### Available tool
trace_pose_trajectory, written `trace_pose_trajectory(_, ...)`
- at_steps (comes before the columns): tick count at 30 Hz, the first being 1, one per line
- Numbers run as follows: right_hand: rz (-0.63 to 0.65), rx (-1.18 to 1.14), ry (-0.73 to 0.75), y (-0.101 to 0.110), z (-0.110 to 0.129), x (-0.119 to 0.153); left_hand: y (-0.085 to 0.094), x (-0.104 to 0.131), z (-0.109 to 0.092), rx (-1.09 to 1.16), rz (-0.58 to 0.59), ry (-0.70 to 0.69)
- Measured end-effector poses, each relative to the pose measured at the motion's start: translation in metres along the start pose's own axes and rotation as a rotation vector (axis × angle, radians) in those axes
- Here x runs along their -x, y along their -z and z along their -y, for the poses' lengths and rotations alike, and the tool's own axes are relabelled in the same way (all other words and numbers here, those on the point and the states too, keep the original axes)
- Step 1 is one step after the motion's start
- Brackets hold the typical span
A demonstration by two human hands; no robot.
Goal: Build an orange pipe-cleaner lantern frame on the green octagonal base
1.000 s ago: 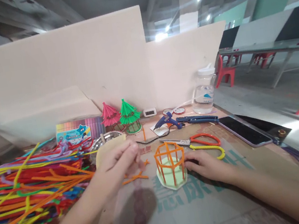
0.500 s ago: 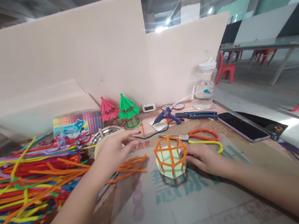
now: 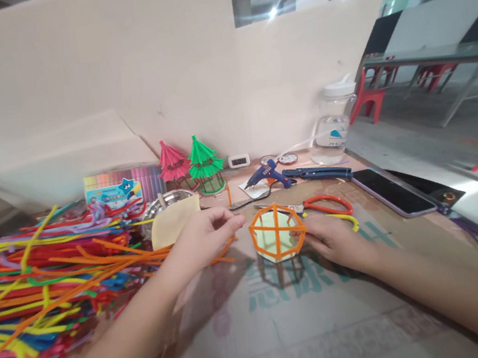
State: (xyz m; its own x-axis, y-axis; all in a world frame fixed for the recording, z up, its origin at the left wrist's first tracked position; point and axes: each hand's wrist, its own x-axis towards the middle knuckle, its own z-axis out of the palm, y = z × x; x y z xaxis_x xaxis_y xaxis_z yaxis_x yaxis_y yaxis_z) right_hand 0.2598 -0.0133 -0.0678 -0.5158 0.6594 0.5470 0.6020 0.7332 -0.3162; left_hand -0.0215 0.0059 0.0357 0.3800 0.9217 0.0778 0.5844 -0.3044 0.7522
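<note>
Since half a second ago, the orange cage [image 3: 277, 229] has tipped further toward the camera, and the left hand [image 3: 212, 235] has come nearer it. The right hand [image 3: 333, 236] pinches the cage at its fingertips, to that hand's left. The left hand is half curled, its grip unclear; scissors [image 3: 325, 197] lie just beyond the right hand.

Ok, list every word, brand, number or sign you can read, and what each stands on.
No text reads clearly.
Marker box: lettering too small and blurred.
White digital clock: digits too small.
Clear water jar: letters below a blue logo, blurred.
Cardboard sheet: large green characters, partly covered, not safely legible; fainter print, blurred.
</note>
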Motion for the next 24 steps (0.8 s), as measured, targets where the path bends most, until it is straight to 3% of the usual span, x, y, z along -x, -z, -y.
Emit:
trace_pose_trajectory(5,-0.004,-0.031,0.01,-0.002,-0.001,0.001,0.009,-0.004,0.01,-0.092,-0.072,-0.079)
trace_pose_trajectory(12,0.003,-0.018,0.009,-0.002,-0.002,0.0,0.013,-0.004,0.006,0.029,-0.082,-0.078)
trace_pose_trajectory(18,-0.01,-0.035,0.014,-0.001,-0.001,0.0,0.016,-0.004,0.002,-0.229,-0.144,0.012)
trace_pose_trajectory(24,0.018,-0.022,-0.005,-0.001,-0.002,0.0,0.021,-0.004,-0.003,-0.149,-0.135,-0.096)
